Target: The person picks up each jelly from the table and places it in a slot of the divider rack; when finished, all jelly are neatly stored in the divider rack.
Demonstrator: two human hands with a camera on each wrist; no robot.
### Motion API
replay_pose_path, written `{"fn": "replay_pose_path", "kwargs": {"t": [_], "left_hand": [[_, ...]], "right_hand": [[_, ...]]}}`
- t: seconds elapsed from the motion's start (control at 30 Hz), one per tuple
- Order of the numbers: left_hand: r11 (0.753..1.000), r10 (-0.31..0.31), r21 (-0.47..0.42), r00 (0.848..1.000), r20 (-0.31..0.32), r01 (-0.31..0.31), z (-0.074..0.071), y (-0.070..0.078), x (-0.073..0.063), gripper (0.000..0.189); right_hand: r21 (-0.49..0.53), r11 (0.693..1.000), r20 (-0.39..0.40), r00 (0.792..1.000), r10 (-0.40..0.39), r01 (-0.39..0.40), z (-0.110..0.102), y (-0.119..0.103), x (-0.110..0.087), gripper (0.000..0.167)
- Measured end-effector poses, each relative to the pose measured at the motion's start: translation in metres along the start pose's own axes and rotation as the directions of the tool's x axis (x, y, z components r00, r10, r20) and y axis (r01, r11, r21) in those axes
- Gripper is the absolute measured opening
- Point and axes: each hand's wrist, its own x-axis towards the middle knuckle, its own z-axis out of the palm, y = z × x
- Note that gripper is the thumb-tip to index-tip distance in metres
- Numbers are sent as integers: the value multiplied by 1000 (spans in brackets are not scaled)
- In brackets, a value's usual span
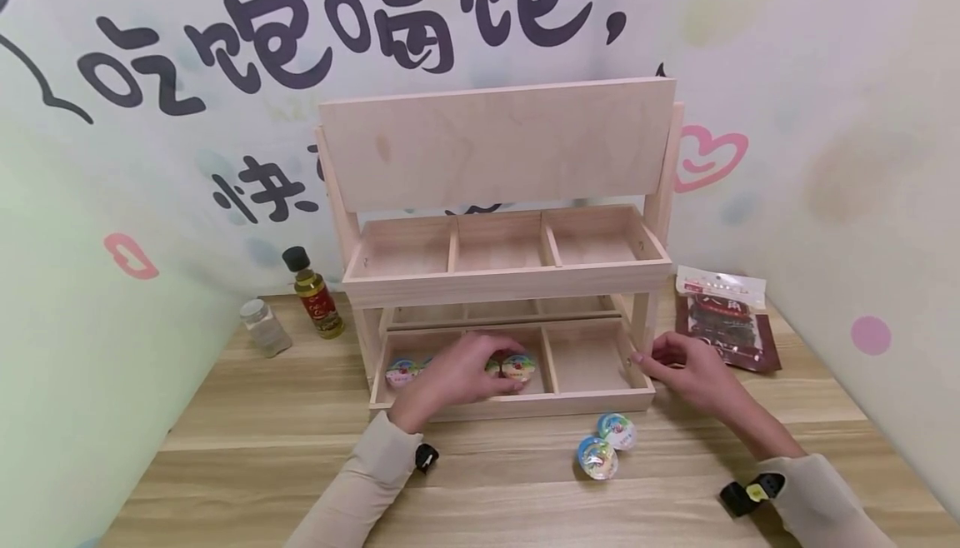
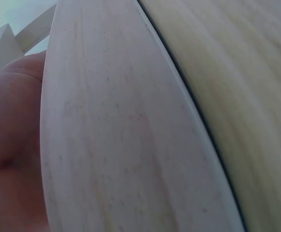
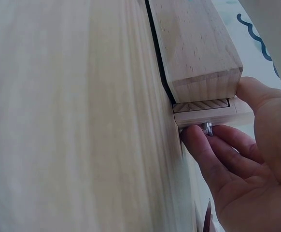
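Observation:
A wooden two-tier rack (image 1: 510,286) stands against the wall, its trays split into compartments. Over the lower tray's middle compartment, my left hand (image 1: 468,369) curls its thumb and fingers around a jelly cup (image 1: 517,367). Another jelly cup (image 1: 492,367) sits beside it, partly hidden by the hand. The left compartment holds a pink-lidded jelly cup (image 1: 401,372). My right hand (image 1: 693,371) grips the lower tray's right end. In the right wrist view, its thumb lies at the front board and the fingers (image 3: 198,140) are against the side, next to a metal bolt (image 3: 207,128).
Two jelly cups (image 1: 597,457) lie on the table in front of the rack. A glass jar (image 1: 266,327) and an oil bottle (image 1: 315,298) stand left of it. A packaged bag of dark food (image 1: 726,323) lies to the right, behind the right hand.

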Motion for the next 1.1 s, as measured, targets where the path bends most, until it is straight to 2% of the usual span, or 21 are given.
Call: {"fn": "replay_pose_path", "kwargs": {"t": [0.37,1.1], "left_hand": [[1000,-4,16,1000,2,4,-2,1,-1,41],[1000,14,-13,1000,20,-13,-5,1,-2,40]], "right_hand": [[-8,1000,-11,1000,-11,10,0,2,0,38],[-9,1000,-18,999,-29,29,0,1,0,36]]}}
